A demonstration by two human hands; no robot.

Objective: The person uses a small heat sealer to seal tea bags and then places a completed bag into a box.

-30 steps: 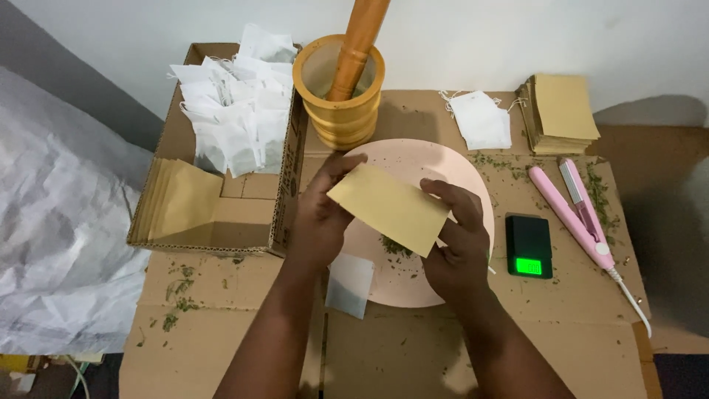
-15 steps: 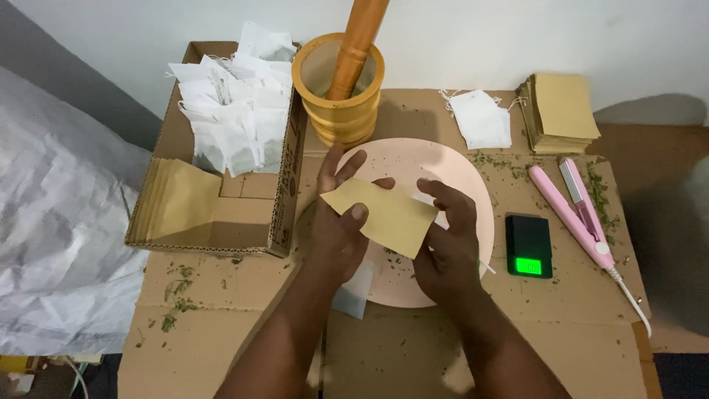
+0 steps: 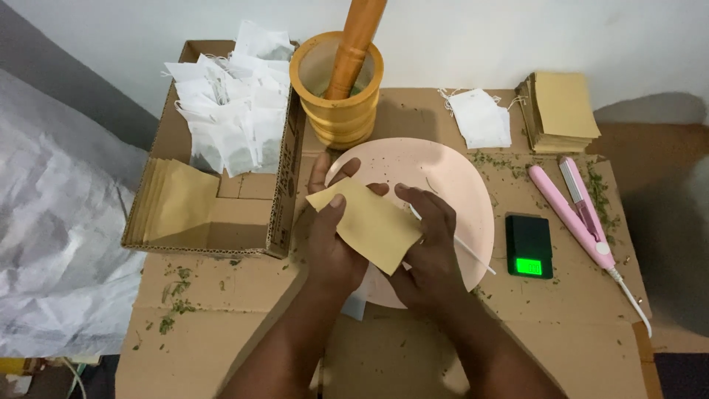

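Over the pink plate (image 3: 458, 177), the tan paper envelope (image 3: 367, 224) has dropped lower and tilted since a second ago, now gripped closer. Left hand (image 3: 334, 240) pinches its top corner under the thumb; right hand (image 3: 427, 247) clasps its lower edge. Matte, flat kraft paper; smooth plate, rough cardboard counter (image 3: 576, 318).

Left hand (image 3: 334, 240) and right hand (image 3: 428, 251) close together, fingers (image 3: 336, 201) curled, forearms converging.
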